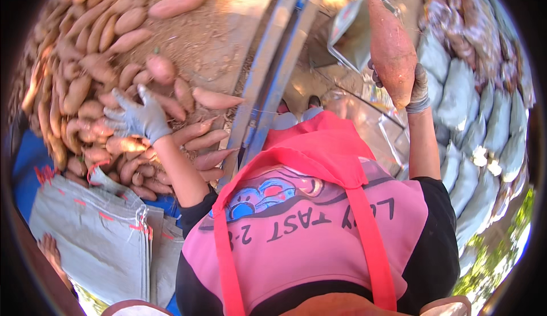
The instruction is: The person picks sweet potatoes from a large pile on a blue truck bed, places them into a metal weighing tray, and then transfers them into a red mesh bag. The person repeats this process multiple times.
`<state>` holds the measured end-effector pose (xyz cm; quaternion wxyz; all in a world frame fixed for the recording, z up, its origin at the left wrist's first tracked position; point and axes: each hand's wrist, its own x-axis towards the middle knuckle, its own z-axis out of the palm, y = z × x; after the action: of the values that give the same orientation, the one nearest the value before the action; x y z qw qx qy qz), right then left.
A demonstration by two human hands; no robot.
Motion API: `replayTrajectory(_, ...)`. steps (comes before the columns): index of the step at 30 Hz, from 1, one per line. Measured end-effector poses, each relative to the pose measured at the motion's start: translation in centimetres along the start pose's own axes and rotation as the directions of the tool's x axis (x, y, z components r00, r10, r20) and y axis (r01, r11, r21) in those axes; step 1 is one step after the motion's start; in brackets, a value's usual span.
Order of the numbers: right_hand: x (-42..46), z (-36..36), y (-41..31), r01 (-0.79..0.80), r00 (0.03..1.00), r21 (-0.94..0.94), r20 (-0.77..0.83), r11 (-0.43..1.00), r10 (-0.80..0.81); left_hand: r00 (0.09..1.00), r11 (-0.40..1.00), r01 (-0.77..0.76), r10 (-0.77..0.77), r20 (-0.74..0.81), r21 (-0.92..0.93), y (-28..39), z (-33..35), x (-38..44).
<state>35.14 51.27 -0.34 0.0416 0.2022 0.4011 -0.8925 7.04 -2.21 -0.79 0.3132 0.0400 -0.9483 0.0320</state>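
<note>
My left hand, in a pale grey glove, is spread over a heap of sweet potatoes on my left. Nothing is gripped in it, and I cannot tell whether its fingertips touch the roots. Several loose sweet potatoes lie beside my left wrist. My right hand, also gloved, grips one large sweet potato around its lower end. This root is held up on my right, its tapered tip pointing away from me. Part of the right hand is hidden behind it.
A blue-edged metal rail runs between the heap and the ground by my feet. An open-topped container stands beyond the held root. Filled grey sacks are stacked at right. Another person's hand is by flat grey woven sacks at lower left.
</note>
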Motion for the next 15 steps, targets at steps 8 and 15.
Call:
replayTrajectory(8, -32.1, -11.9, 2.8, 0.067, 0.709, -0.015, -0.703, 0.998, -0.058, 0.824, 0.374, -0.254, 0.567, 0.002, -0.892, 24.8, -9.1, -11.9)
replayTrajectory(15, -37.8, -16.5, 0.8, -0.544, 0.678, -0.018, -0.599, 0.839, 0.427, -0.076, 0.400, 0.580, 0.894, 0.442, -0.709, 39.4, -14.5, -32.4)
